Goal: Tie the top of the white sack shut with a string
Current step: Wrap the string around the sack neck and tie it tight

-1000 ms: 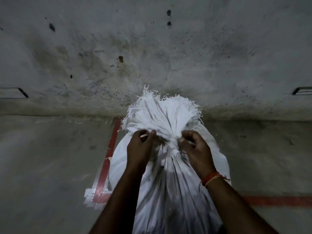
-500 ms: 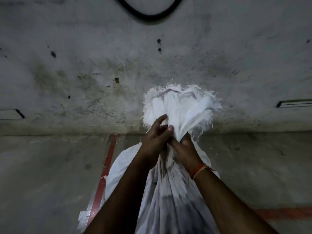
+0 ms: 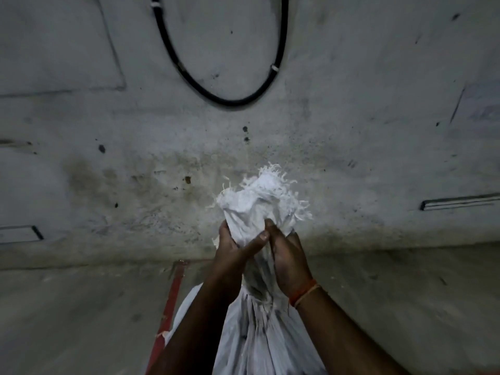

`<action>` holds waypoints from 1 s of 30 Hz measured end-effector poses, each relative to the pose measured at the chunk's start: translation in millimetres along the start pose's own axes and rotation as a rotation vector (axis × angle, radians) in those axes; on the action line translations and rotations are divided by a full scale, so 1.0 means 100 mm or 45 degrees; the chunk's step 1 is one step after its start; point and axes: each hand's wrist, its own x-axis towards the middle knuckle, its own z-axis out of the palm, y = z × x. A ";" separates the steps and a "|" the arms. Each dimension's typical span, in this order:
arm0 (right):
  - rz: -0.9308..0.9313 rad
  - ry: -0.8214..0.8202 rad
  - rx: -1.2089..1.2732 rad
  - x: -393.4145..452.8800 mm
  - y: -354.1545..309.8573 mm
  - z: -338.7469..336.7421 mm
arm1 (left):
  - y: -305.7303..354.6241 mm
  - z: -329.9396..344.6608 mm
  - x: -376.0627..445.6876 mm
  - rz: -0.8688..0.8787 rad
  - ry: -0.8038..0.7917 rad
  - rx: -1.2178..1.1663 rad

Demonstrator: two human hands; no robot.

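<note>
The white sack (image 3: 259, 339) stands on the floor in front of me, its top gathered into a neck with a frayed tuft (image 3: 259, 201) sticking up. My left hand (image 3: 232, 253) wraps the neck from the left, its thumb across the front. On the right side my right hand (image 3: 289, 258), with an orange thread at the wrist, also clasps the neck. Both hands squeeze the bunched cloth just under the tuft. No string is clearly visible; the hands hide the neck.
A stained grey wall (image 3: 135, 158) rises just behind the sack, with a black cable loop (image 3: 224, 98) fixed to it. A red painted line (image 3: 170, 301) runs along the concrete floor to the sack's left.
The hands have come together and slid up the sack's neck, squeezing the spread top into a tighter, smaller tuft. The view has tilted upward, showing more wall and the cable.
</note>
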 end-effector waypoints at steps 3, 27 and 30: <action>-0.146 -0.004 -0.192 0.10 -0.12 0.07 | 0.14 0.10 -0.03 0.054 -0.102 0.001; -0.339 -0.557 -1.101 0.18 -0.37 -0.48 | 0.41 0.09 -0.22 0.064 0.359 0.762; -0.138 -0.564 -0.854 0.22 -0.34 -0.43 | 0.30 0.02 -0.50 0.632 0.168 1.415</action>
